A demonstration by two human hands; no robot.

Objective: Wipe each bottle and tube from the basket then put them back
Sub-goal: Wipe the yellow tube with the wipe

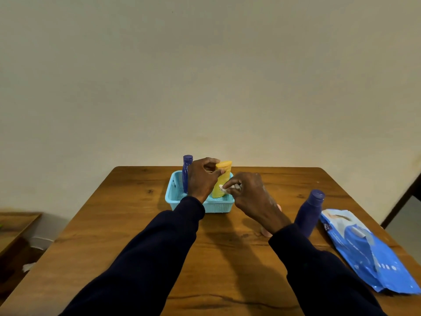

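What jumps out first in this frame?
Dead centre, the left hand grips a yellow plastic tube upright in the light blue plastic mesh basket, while the right hand pinches a small white wipe against it. A dark blue plastic bottle stands on the wooden table at right, beside a blue wipes pack.

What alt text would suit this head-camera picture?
The left hand holds a yellow tube in a blue basket while the right hand presses a white wipe against it. One purple bottle stands in the basket, a second bottle on the table.
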